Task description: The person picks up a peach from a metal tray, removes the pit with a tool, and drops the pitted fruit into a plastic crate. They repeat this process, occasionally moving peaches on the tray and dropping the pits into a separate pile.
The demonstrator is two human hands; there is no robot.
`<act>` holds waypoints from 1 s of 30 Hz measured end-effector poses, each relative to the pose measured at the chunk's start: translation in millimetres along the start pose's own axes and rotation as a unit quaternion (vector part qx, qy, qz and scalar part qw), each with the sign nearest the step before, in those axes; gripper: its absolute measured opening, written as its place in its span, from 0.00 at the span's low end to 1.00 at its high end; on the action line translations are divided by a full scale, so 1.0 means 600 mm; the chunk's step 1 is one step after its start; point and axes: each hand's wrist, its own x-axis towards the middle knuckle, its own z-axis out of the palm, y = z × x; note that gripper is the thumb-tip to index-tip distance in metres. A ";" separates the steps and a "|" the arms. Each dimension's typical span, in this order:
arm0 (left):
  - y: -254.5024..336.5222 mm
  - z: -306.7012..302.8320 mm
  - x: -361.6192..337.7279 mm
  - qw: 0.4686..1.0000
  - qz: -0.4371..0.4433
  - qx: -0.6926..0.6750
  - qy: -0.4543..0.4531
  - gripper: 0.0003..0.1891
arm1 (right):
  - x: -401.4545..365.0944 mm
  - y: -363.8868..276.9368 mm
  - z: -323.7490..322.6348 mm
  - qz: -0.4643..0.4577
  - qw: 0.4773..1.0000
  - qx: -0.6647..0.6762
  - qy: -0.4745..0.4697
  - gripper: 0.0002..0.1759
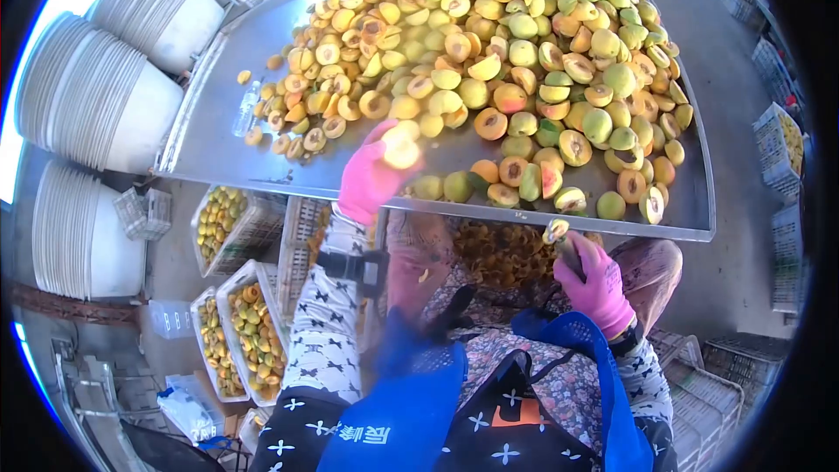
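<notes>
My left hand (370, 175), in a pink glove, is over the near edge of the metal table (210, 144), its fingers closed round a pale yellow fruit half (401, 149). In a matching glove, my right hand (598, 284) grips a small tool (569, 253) just below the table's edge. A bit of fruit (555, 231) shows at the tool's tip. Halved yellow-green fruits (472, 70), many with brown pit hollows, are heaped on the table in front of both hands.
Below the table edge, between my knees, lies a mass of brown pits (502, 253). Crates of fruit (258, 341) stand at the lower left, with stacked white tubs (96, 96) beyond. A clear bottle (248, 109) lies on the table's left part. Empty crates (708, 402) are at the lower right.
</notes>
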 end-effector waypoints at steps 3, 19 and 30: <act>-0.036 0.066 -0.022 0.993 0.020 -0.105 -0.045 0.25 | -0.003 0.006 0.024 -0.048 0.996 -0.059 0.048 0.22; -0.156 0.191 -0.052 0.987 -0.022 -0.154 -0.039 0.21 | 0.050 -0.087 0.035 -0.074 0.996 -0.047 0.016 0.23; -0.162 0.240 -0.059 0.999 0.019 -0.028 -0.004 0.19 | 0.091 -0.060 0.039 -0.085 0.970 -0.224 -0.027 0.21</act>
